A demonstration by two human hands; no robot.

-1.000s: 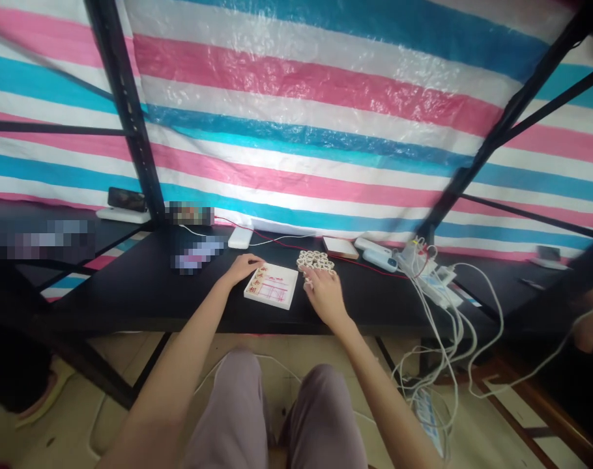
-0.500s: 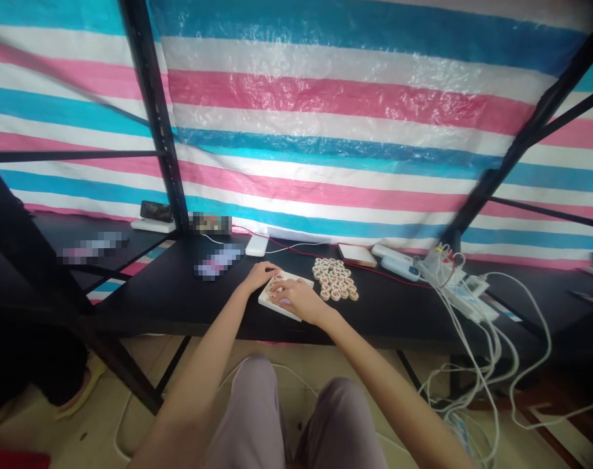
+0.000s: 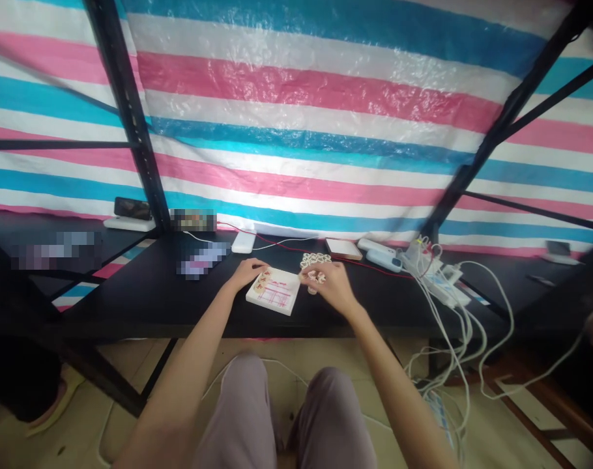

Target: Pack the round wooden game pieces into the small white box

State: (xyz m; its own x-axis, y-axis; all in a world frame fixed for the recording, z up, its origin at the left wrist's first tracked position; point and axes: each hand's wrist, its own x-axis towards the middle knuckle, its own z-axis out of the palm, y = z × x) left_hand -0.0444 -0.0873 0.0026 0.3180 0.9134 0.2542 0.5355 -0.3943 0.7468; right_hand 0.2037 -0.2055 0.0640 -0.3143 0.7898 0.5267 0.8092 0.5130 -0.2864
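A square white box [image 3: 272, 305] with a pink grid drawn on its top lies on the black table. Round xiangqi pieces [image 3: 261, 283] with red characters stand in a line along its left side. My left hand [image 3: 247, 273] has its fingers closed on the back left corner of the box. My right hand [image 3: 332, 286] is just right of the box, over the near part of a group of loose xiangqi pieces [image 3: 316, 259]. Its fingertips come together by the box's right edge; whatever they hold is hidden. A few pieces show between the fingers and thumb.
Behind stand a white block [image 3: 244, 241], a shallow wooden-edged box [image 3: 344, 249] and pale blue devices [image 3: 383, 260]. A power strip with tangled white cables [image 3: 440, 280] is at the right. Black metal posts [image 3: 123, 98] frame the table [image 3: 179, 306] before a striped sheet [image 3: 296, 143].
My right hand has moved right, off the box top to the loose pieces, uncovering the pink grid. My left hand stays at the box corner. The whole view has shifted slightly.
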